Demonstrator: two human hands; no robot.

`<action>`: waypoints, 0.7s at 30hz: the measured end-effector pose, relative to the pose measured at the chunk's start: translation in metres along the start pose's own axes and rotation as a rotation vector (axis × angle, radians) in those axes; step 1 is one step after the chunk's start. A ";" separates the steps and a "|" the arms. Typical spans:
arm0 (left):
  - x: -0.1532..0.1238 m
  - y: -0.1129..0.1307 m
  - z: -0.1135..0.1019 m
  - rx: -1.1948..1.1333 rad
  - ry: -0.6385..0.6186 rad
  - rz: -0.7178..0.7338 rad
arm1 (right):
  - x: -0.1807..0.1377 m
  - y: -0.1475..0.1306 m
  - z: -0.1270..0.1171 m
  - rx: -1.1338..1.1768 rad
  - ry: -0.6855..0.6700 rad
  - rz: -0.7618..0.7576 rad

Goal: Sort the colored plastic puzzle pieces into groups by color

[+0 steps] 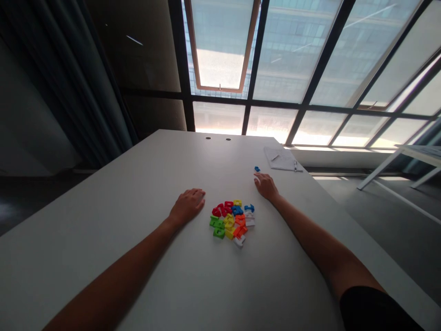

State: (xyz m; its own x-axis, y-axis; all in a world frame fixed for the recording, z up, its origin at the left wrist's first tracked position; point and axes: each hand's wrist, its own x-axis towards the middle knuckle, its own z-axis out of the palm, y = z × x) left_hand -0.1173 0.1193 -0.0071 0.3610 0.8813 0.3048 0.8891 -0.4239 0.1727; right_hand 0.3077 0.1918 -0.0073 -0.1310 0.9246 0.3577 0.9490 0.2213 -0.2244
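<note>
A small heap of coloured plastic pieces [231, 221], red, blue, green, yellow, orange and white, lies on the white table [144, 193] between my two forearms. My left hand [188, 205] rests palm down on the table just left of the heap, fingers loosely together, holding nothing. My right hand [265, 185] lies flat to the upper right of the heap, empty too. A single blue piece [257, 169] sits alone just beyond my right hand's fingertips, apart from them.
A sheet of paper [280, 160] with a pen [295, 165] lies at the table's far right corner. Two cable holes [218, 138] mark the far edge. Large windows rise behind; another white table [418, 152] stands at the right.
</note>
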 end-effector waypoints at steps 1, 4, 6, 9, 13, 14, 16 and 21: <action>0.000 0.000 0.001 -0.001 0.001 0.000 | -0.015 0.001 0.000 0.080 0.035 -0.085; 0.001 -0.001 0.003 -0.002 0.007 -0.002 | -0.065 0.000 -0.006 0.333 0.113 -0.364; 0.001 -0.001 0.003 -0.004 0.017 -0.004 | -0.092 -0.002 -0.013 0.425 0.118 -0.509; 0.001 -0.001 0.003 -0.003 0.023 -0.007 | -0.110 -0.006 -0.022 0.403 0.096 -0.621; 0.001 -0.003 0.005 0.005 0.021 -0.008 | -0.105 -0.011 -0.028 0.283 0.107 -0.597; 0.001 -0.003 0.005 0.005 0.022 -0.007 | -0.103 -0.012 -0.028 0.268 0.105 -0.597; 0.001 -0.004 0.006 0.006 0.026 -0.004 | -0.099 -0.016 -0.027 0.271 0.082 -0.632; 0.001 -0.004 0.005 0.006 0.025 -0.001 | -0.093 -0.017 -0.018 0.321 0.019 -0.680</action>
State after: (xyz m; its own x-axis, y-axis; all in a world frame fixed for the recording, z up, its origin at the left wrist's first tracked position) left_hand -0.1191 0.1231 -0.0126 0.3533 0.8762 0.3279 0.8911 -0.4219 0.1674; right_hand 0.3086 0.0966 -0.0206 -0.6506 0.5472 0.5265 0.5301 0.8238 -0.2012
